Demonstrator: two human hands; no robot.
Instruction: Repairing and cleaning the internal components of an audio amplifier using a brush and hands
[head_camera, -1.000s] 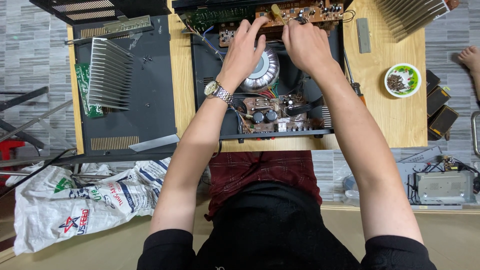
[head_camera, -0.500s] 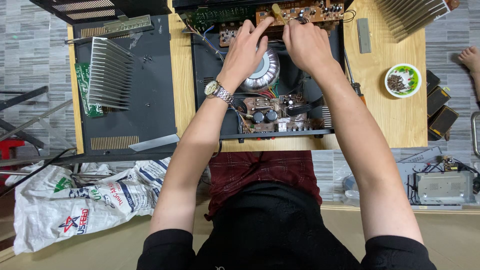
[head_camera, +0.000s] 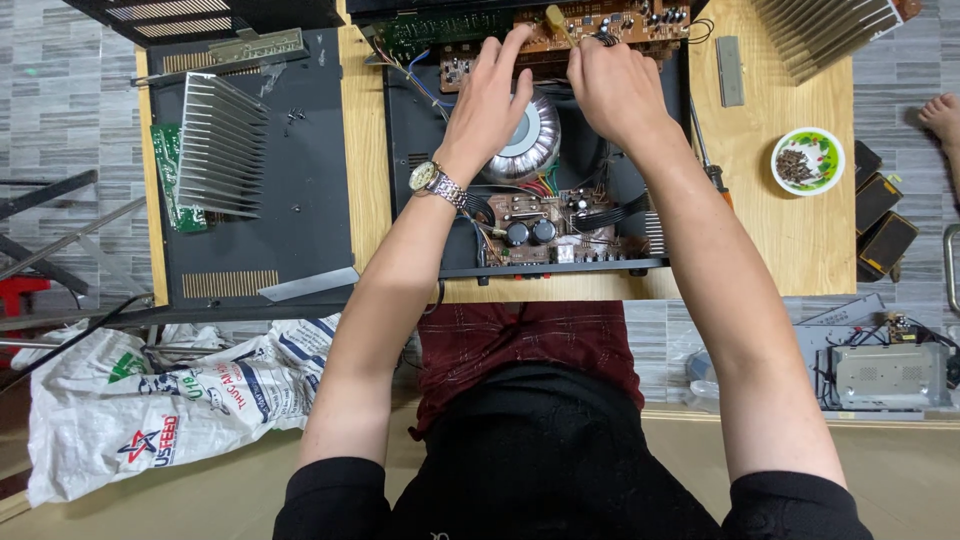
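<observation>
- Both hands sit almost where they were a second ago; the left hand (head_camera: 490, 105) has crept a little toward 12 o'clock, so its fingertips now reach the brown circuit board (head_camera: 600, 25), while the right hand (head_camera: 615, 85) holds its place.
- Head view: the board lies at the far edge of the open black chassis (head_camera: 410, 180), its long axis running 9 to 3 o'clock, straight across the line of both forearms.
- Left hand is loosely spread, palm down over the round silver transformer (head_camera: 525, 145), fingertips touching the board's near edge; a wristwatch (head_camera: 432, 178) shows on that wrist.
- Right hand is curled with fingers pressed together on the board, just at 3 o'clock of the left; whether it pinches the small yellowish part (head_camera: 555, 17) beside it I cannot tell.
- Board lies at 12 o'clock of both hands; the right hand is farther onto it.
- Well apart at 3 o'clock, a small bowl of screws (head_camera: 808, 160) rests on the wooden table (head_camera: 760, 250); a finned heatsink (head_camera: 220, 145) lies at 9 o'clock.
</observation>
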